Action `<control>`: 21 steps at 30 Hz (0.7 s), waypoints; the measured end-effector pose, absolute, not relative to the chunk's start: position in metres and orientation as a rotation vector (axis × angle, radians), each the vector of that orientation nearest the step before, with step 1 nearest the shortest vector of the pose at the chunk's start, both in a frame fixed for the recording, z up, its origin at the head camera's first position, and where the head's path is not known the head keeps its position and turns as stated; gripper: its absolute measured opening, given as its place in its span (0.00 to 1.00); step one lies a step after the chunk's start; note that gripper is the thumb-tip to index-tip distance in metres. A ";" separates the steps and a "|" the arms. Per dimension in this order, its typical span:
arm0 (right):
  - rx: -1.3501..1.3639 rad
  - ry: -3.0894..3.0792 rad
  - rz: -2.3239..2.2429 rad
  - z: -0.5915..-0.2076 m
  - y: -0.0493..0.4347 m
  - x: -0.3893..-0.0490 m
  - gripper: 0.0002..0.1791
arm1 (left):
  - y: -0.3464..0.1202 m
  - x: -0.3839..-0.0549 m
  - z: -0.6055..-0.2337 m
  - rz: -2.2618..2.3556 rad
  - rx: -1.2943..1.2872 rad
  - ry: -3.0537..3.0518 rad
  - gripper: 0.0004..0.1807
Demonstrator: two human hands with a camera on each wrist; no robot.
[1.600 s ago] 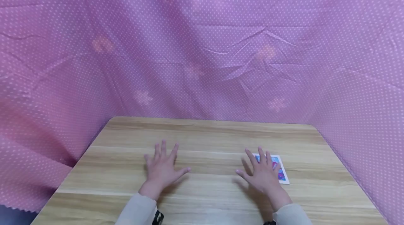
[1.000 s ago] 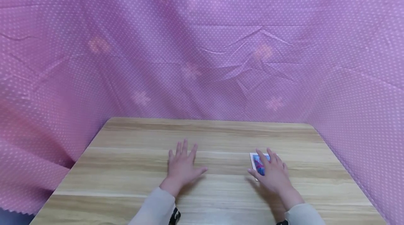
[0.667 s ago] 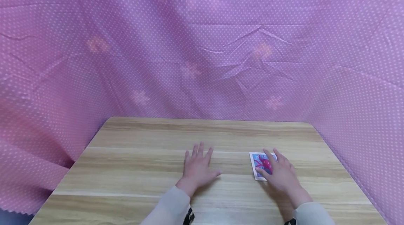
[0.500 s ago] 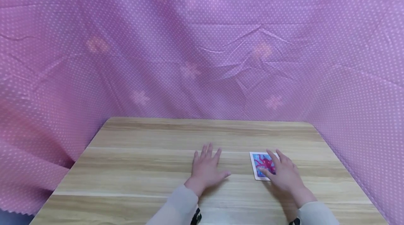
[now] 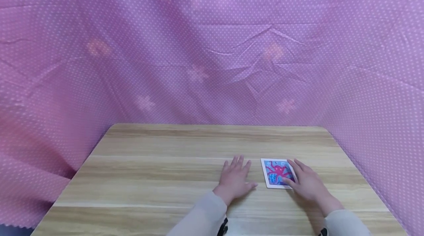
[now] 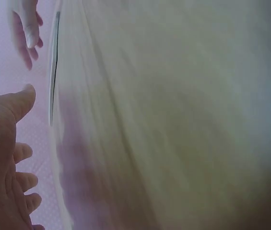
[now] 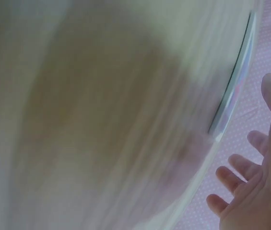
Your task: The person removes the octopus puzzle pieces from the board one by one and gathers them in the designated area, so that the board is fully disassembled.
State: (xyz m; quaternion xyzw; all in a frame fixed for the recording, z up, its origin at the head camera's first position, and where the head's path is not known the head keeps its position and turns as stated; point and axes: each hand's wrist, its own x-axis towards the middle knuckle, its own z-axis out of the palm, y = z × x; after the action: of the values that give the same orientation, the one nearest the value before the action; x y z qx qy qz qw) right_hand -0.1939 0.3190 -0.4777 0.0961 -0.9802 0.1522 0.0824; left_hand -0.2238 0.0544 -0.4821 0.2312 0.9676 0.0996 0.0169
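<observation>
A flat square picture (image 5: 271,180) with a white border and a pink octopus on blue lies on the wooden table, right of the middle. My right hand (image 5: 309,183) hovers over its right edge, thumb and index finger overlapping that side in the head view. In the right wrist view a gap shows between the relaxed fingers (image 7: 243,166) and the thin edge of the picture (image 7: 233,88). To the left of the picture is my left hand (image 5: 234,180), fingers spread, holding nothing. The left wrist view shows it raised over the tabletop too.
The light wood table (image 5: 149,177) reaches back to a pink dotted cloth (image 5: 212,63), which hangs behind it and along both sides. Grey sleeves (image 5: 203,214) and dark wrist bands cover both wrists.
My left hand has moved well to the right, toward the picture. My right hand has shifted right off the picture, uncovering most of the octopus. The picture itself has stayed about where it was.
</observation>
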 end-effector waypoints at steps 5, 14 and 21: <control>0.325 -2.953 0.469 -0.475 0.328 -0.190 0.41 | 0.067 -0.225 -0.482 0.327 0.786 2.956 0.41; 0.377 -2.997 0.458 -0.478 0.342 -0.187 0.41 | 0.083 -0.227 -0.479 0.292 0.864 2.899 0.39; 0.409 -2.982 0.468 -0.479 0.345 -0.186 0.40 | 0.092 -0.229 -0.476 0.250 0.879 2.898 0.38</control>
State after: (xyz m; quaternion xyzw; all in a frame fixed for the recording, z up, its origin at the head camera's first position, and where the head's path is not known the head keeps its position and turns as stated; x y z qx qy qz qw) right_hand -0.1857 0.3453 -0.4791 0.1343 -0.9779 0.1534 0.0475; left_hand -0.2287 0.0924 -0.4758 0.2887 0.9525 0.0822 0.0514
